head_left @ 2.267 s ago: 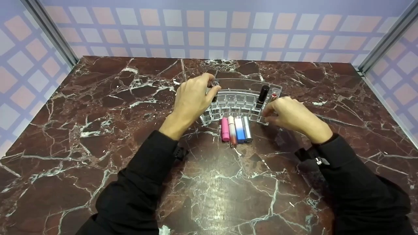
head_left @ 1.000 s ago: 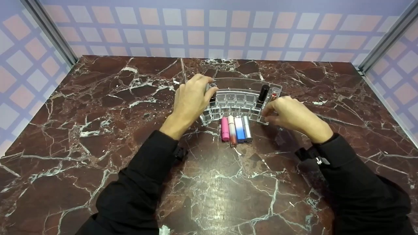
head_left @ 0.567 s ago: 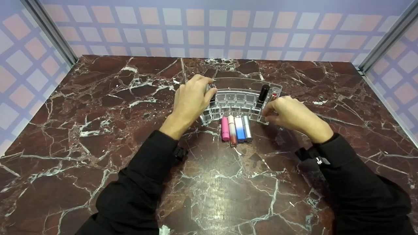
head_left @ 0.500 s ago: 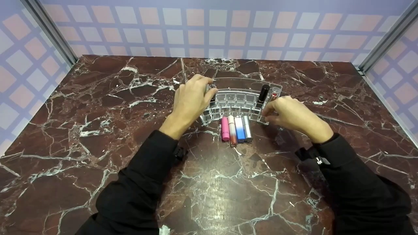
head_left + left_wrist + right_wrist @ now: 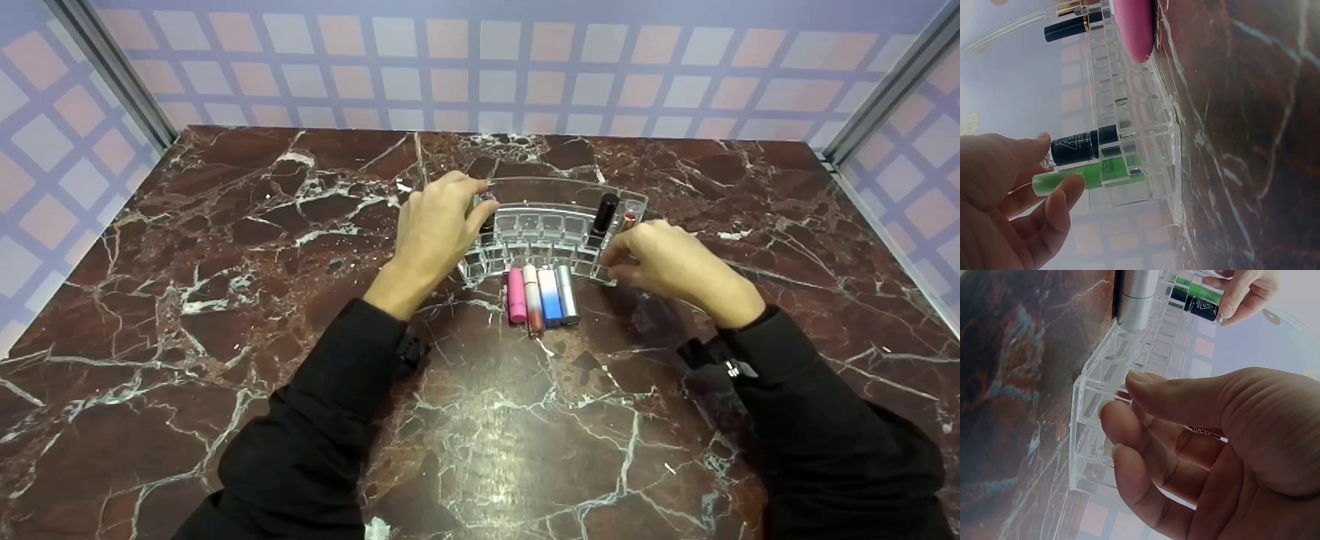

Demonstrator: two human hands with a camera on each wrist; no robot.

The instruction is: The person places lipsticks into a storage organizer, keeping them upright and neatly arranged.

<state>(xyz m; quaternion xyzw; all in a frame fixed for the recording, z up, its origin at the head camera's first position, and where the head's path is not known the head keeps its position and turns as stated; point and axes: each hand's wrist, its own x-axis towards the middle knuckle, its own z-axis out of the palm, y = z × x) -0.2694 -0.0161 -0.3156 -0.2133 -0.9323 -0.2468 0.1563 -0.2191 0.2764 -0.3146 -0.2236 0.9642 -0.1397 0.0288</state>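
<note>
Person in black sleeves (image 5: 300,427) is working w/ both hands at a clear tiered organizer (image 5: 551,225), which is standing toward the back of a dark-red marbled table (image 5: 480,450). L hand (image 5: 439,217) is pinching a dark tube (image 5: 1075,148) near its clear top; the tube is standing upright in the organizer's L end, w/ a green tube (image 5: 1095,175) standing right beside it & a bent finger crossing in front of the green one. R hand (image 5: 660,255) is gripping the organizer's R end, thumb & fingertips curling close tog. Just beyond that hand, a black tube (image 5: 604,215) & a red lipstick (image 5: 628,219) are standing side by side in the organizer. Lying in a row on the table by the front edge, L to R: pink tube (image 5: 517,296), white-&-brown tube (image 5: 532,296), blue-&-white tube (image 5: 550,296), silver tube (image 5: 567,294). A checked pink-&-white wall (image 5: 487,86) is rising behind.
</note>
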